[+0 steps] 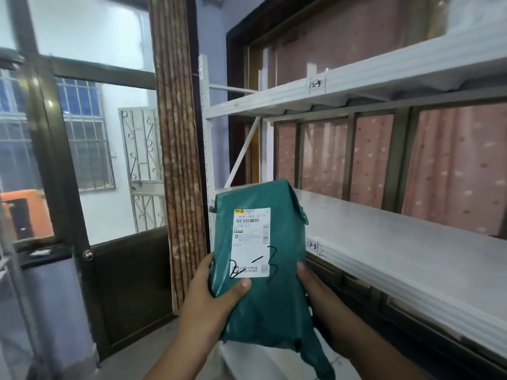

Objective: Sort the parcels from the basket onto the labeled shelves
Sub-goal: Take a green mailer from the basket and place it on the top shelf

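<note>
Green plastic mailer parcel (263, 259), marked "2-3", sits upright at six o'clock, gripped by the left hand (211, 294) and right hand (315, 292). Best lift it toward one o'clock, onto the white upper shelf (384, 78) tagged "2-3" (317, 85), laying it flat.

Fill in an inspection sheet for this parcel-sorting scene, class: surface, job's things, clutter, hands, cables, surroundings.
Surface: white lower shelf, bare where visible, edge tag reads 3-3.
Job's things: green parcel held upright, hand-marked 2-3 on its label; upper shelf has tag that seems to read 2-3; basket not in view.
Clutter: nothing seen.
Hands: left hand grips parcel's left edge, thumb on front; right hand grips its right edge.
Cables: nothing seen.
Surroundings: dark door with glass panel on left, rolled mat leaning upright beside it, pink curtain behind the shelves.
</note>
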Demonstrator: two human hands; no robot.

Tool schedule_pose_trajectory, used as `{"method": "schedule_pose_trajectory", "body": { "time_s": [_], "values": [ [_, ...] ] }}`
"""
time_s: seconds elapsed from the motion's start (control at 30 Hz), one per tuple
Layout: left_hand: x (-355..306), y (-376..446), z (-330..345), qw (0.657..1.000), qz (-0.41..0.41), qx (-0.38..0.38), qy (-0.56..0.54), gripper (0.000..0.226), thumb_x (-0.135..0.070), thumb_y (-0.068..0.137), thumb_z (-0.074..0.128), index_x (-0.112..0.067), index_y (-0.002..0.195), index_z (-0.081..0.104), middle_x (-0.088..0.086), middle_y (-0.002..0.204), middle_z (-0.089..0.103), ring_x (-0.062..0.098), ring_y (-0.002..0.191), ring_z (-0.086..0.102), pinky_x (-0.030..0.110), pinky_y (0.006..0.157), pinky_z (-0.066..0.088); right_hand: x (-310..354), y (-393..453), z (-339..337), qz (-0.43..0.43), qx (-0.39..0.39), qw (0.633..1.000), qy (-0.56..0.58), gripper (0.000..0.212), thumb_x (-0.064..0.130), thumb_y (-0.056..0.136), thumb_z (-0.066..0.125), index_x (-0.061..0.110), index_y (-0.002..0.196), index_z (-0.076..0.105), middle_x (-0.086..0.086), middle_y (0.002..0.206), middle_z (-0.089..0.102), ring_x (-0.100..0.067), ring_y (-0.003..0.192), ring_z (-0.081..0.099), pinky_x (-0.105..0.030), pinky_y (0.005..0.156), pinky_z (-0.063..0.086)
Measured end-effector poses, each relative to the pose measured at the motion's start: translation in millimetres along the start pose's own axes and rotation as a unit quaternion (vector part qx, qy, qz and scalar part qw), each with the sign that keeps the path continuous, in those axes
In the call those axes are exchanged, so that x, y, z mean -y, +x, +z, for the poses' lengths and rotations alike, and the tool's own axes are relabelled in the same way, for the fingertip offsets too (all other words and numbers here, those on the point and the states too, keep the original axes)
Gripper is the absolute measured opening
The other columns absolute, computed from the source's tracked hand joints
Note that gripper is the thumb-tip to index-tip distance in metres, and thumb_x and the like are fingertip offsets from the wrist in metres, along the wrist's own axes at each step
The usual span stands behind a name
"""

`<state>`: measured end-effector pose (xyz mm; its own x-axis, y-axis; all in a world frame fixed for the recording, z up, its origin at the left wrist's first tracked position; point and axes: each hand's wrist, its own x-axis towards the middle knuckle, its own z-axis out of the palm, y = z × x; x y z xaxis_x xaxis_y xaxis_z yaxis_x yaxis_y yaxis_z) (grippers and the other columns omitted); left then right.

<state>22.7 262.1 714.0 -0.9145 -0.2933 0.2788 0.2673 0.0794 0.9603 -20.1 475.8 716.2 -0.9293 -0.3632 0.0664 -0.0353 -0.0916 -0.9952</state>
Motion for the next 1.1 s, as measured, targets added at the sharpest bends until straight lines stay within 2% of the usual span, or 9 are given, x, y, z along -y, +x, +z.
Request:
{"method": "schedule_pose_trajectory", "body": {
  "time_s": [0.13, 0.27, 0.37, 0.5, 0.67, 0.8, 0.93, 1.03, 1.1],
  "values": [
    [-28.4, 12.5, 0.8, 0.999, 0.032, 0.023, -0.016, 0.071, -0.031, 0.066, 0.093, -0.05, 0.124, 0.057, -0.025, 0.105, 0.077, -0.001, 0.095, 0.074, 0.028, 0.081, 0.06, 39.3, -12.6, -0.1, -0.024, 0.041, 0.999, -0.027, 0.072, 0.063, 0.082, 0.075, 0.054, 0.145, 0.041, 0.029, 0.131, 0.067, 0.005, 0.111, 0.07, -0.023, 0.083, 0.059],
    [-51.5, 20.2, 8.2, 0.997, 0.068, 0.014, -0.041, 0.068, -0.017, 0.079, 0.089, -0.038, 0.135, 0.055, -0.014, 0.115, 0.073, -0.003, 0.091, 0.074, 0.016, 0.074, 0.057, 73.3, -10.1, -3.2, -0.072, -0.002, 0.996, -0.055, 0.076, 0.041, 0.077, 0.081, 0.044, 0.145, 0.046, 0.02, 0.132, 0.07, -0.009, 0.119, 0.07, -0.035, 0.106, 0.055],
    [-70.1, 22.8, 13.2, 0.995, 0.091, -0.005, -0.034, 0.058, -0.038, 0.081, 0.087, -0.043, 0.13, 0.058, -0.007, 0.131, 0.067, 0.014, 0.114, 0.067, 0.035, 0.101, 0.052, 100.3, -15.7, -8.4, -0.117, -0.026, 0.99, -0.075, 0.068, 0.035, 0.083, 0.078, 0.045, 0.143, 0.048, 0.018, 0.13, 0.071, -0.01, 0.118, 0.07, -0.038, 0.109, 0.052],
    [-91.5, 23.7, 18.9, 0.993, 0.102, -0.009, -0.049, 0.039, -0.006, 0.093, 0.073, -0.032, 0.121, 0.063, -0.015, 0.11, 0.066, 0.012, 0.108, 0.063, 0.016, 0.087, 0.049, 123.8, -25.0, -15.2, -0.14, -0.034, 0.986, -0.08, 0.053, 0.018, 0.094, 0.071, 0.041, 0.138, 0.052, 0.015, 0.122, 0.076, -0.011, 0.111, 0.074, -0.031, 0.096, 0.058],
    [-104.4, 18.8, 28.5, 0.992, 0.094, -0.02, -0.08, 0.046, -0.003, 0.094, 0.072, -0.017, 0.137, 0.062, 0.01, 0.13, 0.064, 0.015, 0.098, 0.063, 0.011, 0.08, 0.053, 141.2, -36.5, -19.0, -0.179, -0.056, 0.975, -0.118, 0.071, 0.033, 0.076, 0.079, 0.043, 0.14, 0.051, 0.015, 0.125, 0.074, -0.01, 0.114, 0.072, -0.039, 0.105, 0.055],
    [-125.5, 15.1, 38.1, 0.988, 0.12, -0.022, -0.099, 0.047, -0.012, 0.095, 0.072, -0.025, 0.138, 0.061, 0.002, 0.134, 0.064, 0.002, 0.097, 0.061, 0.031, 0.097, 0.047, 157.2, -42.3, -28.0, -0.2, -0.055, 0.969, -0.131, 0.061, 0.027, 0.086, 0.08, 0.046, 0.137, 0.051, 0.02, 0.122, 0.074, -0.004, 0.11, 0.073, -0.021, 0.089, 0.058],
    [-156.9, 22.9, 47.3, 0.98, 0.175, -0.02, -0.089, 0.042, -0.021, 0.097, 0.07, -0.034, 0.135, 0.059, -0.016, 0.124, 0.067, 0.007, 0.109, 0.066, 0.021, 0.079, 0.048, 197.2, -49.0, -34.0, -0.246, -0.075, 0.953, -0.161, 0.055, 0.038, 0.084, 0.08, 0.052, 0.13, 0.054, 0.025, 0.123, 0.072, -0.001, 0.111, 0.071, -0.022, 0.093, 0.057],
    [-191.3, 34.3, 55.0, 0.97, 0.231, -0.024, -0.077, 0.03, -0.028, 0.097, 0.069, -0.043, 0.122, 0.06, -0.026, 0.116, 0.066, -0.006, 0.102, 0.067, 0.017, 0.075, 0.051, 242.2, -51.2, -32.4, -0.291, -0.089, 0.932, -0.194, 0.073, 0.053, 0.079, 0.08, 0.049, 0.146, 0.05, 0.026, 0.128, 0.07, 0.0, 0.114, 0.07, -0.032, 0.104, 0.055],
    [-216.1, 46.8, 61.2, 0.96, 0.259, -0.039, -0.097, 0.021, -0.029, 0.099, 0.067, -0.045, 0.109, 0.057, -0.026, 0.108, 0.066, -0.015, 0.093, 0.066, 0.016, 0.072, 0.052, 273.8, -47.7, -30.4, -0.328, -0.097, 0.913, -0.221, 0.072, 0.056, 0.082, 0.078, 0.051, 0.148, 0.048, 0.03, 0.129, 0.067, 0.006, 0.113, 0.068, -0.025, 0.103, 0.054]
  ]
}}
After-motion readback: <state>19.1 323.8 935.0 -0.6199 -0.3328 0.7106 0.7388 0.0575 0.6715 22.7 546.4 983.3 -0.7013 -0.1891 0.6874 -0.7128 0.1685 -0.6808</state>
